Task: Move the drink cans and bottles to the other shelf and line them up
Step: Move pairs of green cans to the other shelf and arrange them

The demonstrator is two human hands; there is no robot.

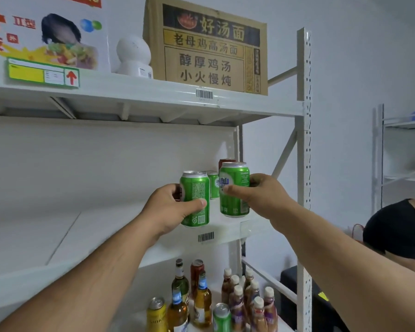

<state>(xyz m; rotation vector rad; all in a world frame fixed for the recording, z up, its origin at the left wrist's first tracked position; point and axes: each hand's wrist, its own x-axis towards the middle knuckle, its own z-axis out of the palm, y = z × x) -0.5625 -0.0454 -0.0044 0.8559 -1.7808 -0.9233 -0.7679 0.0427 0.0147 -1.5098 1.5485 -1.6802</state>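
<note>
My left hand [170, 209] grips a green can [195, 188], held upright in front of the middle shelf [120, 226]. A second green can [234, 178], a little higher and to the right, is in my right hand [264, 190]. Behind them, at the shelf's right end, stand a smaller-looking green can [213, 184] and a red can [225, 161], mostly hidden. On the lower shelf [141, 281] stand glass beer bottles [203, 298], brown tea bottles [240, 300], a yellow can [156, 312] and a green can [222, 316].
The top shelf [153, 89] carries a cardboard noodle box [204, 46], a white round device [133, 55] and a poster. A white upright post [304, 164] bounds the rack on the right. A person in a black shirt [398, 231] is at far right beside another rack [393, 149].
</note>
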